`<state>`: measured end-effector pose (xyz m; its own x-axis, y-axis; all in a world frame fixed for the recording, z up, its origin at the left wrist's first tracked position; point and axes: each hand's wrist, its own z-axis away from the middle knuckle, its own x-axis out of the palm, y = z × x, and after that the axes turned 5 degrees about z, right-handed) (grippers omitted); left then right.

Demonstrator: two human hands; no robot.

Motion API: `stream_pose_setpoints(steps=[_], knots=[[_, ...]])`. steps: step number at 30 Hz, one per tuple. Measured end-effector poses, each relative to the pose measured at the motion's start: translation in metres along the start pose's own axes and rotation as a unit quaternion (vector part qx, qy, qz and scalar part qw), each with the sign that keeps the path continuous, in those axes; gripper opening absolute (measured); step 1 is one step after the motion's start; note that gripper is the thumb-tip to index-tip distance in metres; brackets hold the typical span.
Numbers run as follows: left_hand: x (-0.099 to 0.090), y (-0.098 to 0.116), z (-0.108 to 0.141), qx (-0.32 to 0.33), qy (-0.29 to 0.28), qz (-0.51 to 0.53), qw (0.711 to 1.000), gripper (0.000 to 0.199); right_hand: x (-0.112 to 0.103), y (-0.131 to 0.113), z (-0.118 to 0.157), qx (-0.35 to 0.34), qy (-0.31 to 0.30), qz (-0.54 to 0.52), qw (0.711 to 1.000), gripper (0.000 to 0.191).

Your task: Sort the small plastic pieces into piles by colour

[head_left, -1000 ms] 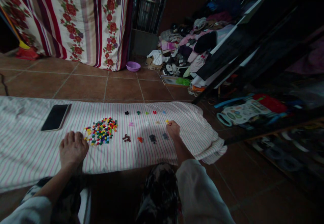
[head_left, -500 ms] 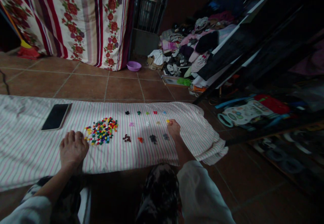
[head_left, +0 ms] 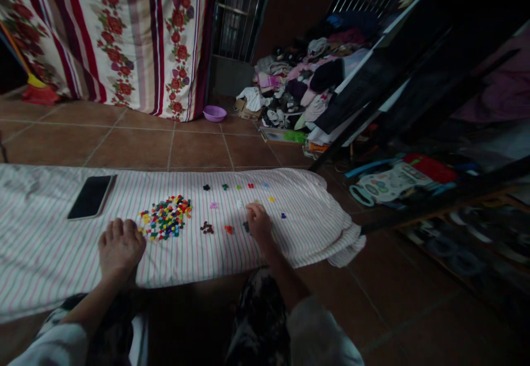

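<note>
- Blocks (head_left: 169, 218), small, many-coloured: one loose heap on the striped cloth (head_left: 165, 264), between the hands; single-colour groups set out apart from it.
- Left hand (head_left: 121, 244): palm down beside the heap, loosely open; nothing seen in its grasp.
- Right hand (head_left: 259, 223): over the groups, fingers bent and drawn together; whether they grip a piece, I cannot tell.
- Step in hand, by my judgement: fingertip work among the groups. Next move calls for a light pinch, clear of neighbouring pieces.
- Upper row: black (head_left: 206, 187), dark green, lime, red and light blue groups.
- Below: pink group (head_left: 213, 205), yellow group (head_left: 271, 199), dark blue or purple pieces (head_left: 284, 216), brown group (head_left: 206, 227), orange group (head_left: 228, 229).
- Finish: chunky, hard-looking, plastic perhaps; finer shape too small to tell.
- Cloth: soft, thin-striped, rumpled at one end.
- Phone (head_left: 90, 197): flat, dark, smooth, round-cornered.
</note>
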<state>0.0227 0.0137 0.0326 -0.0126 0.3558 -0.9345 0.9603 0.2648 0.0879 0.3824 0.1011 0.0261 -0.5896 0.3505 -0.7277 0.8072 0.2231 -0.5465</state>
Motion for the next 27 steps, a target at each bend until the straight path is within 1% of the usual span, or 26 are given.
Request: stream_pose_setpoints(steps=[3,6,9,12,15,18,21,24,27], knots=[[0.001,-0.002,0.0,-0.005,-0.009,0.0,1.0,0.032,0.015,-0.031,0.033,-0.039,-0.016,-0.043,0.998,0.025],[0.005,-0.007,0.0,-0.001,-0.015,0.016,1.0,0.034,0.025,-0.056,0.067,-0.06,-0.069,-0.057,0.994,0.023],[0.012,-0.012,0.004,-0.001,-0.019,0.045,0.999,0.04,0.029,-0.071,0.094,-0.08,-0.112,-0.044,0.99,0.022],[0.019,-0.015,0.013,-0.009,-0.011,0.074,0.997,0.045,0.029,-0.077,0.112,-0.094,-0.133,-0.054,0.985,0.023],[0.022,-0.014,0.026,-0.002,-0.016,0.09,0.996,0.051,0.028,-0.081,0.123,-0.097,-0.134,-0.075,0.983,0.024],[0.02,-0.012,0.038,0.011,-0.063,0.084,0.994,0.059,0.027,-0.089,0.128,-0.105,-0.133,-0.095,0.981,0.025],[0.013,-0.01,0.047,0.02,-0.11,0.078,0.991,0.061,0.032,-0.098,0.13,-0.11,-0.14,-0.108,0.978,0.025],[0.005,-0.009,0.054,0.028,-0.155,0.066,0.985,0.062,0.042,-0.103,0.131,-0.09,-0.152,-0.111,0.978,0.027],[-0.002,-0.008,0.058,0.044,-0.2,0.04,0.978,0.064,0.052,-0.103,0.132,-0.048,-0.165,-0.111,0.979,0.029]])
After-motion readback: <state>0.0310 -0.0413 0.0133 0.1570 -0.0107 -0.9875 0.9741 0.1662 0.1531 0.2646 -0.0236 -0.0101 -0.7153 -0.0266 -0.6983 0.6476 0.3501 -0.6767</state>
